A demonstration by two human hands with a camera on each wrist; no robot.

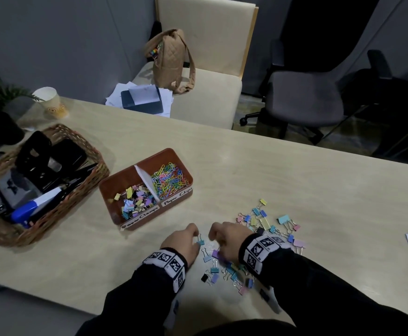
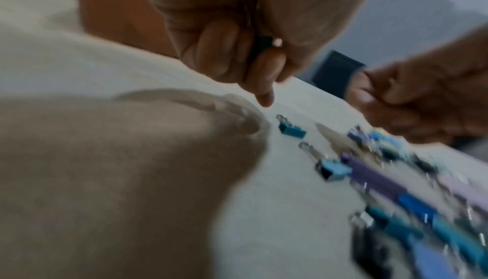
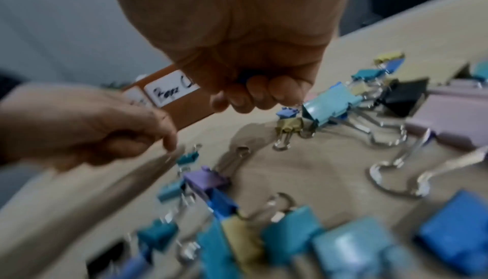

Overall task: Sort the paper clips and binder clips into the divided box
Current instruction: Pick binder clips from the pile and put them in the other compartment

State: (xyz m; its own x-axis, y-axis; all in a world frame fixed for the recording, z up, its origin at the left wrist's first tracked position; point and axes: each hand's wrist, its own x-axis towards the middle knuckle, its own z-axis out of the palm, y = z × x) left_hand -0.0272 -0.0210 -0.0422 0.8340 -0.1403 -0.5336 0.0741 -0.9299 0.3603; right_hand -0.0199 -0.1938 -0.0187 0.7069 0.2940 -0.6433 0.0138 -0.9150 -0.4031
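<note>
Head view: a brown rectangular divided box (image 1: 174, 166) w/ a white slanted partition is seen on the pale wooden table (image 1: 270, 170). Its long axis runs from near-left to far-right, w/ two handwritten white labels on the near wall. Multicoloured wire paper clips (image 1: 169, 178) are heaped in the right compartment; small pastel binder clips (image 1: 135, 198) in the left one.

Near-right of the box, more loose binder clips (image 1: 263, 221) in blue, teal, yellow, pink, purple & black are scattered on the table, handles pointing every way. Between box & scatter both hands are held just above the table. The left hand (image 1: 182, 243) is curled, something dark teal pinched in its fingers per the left wrist view, index tip just beside a small teal binder clip (image 1: 200, 241) lying flat, wire handles toward the box. The right hand (image 1: 224, 238) is curled tight; something blue is glimpsed in its fist in the right wrist view, not identifiable.

Left of the box, a woven wicker basket (image 1: 86, 146) w/ a black hole punch (image 1: 36, 154) & a blue-white stapler (image 1: 36, 204). Far-left of it, a paper cup (image 1: 51, 101). Nothing lies between hands & box.
</note>
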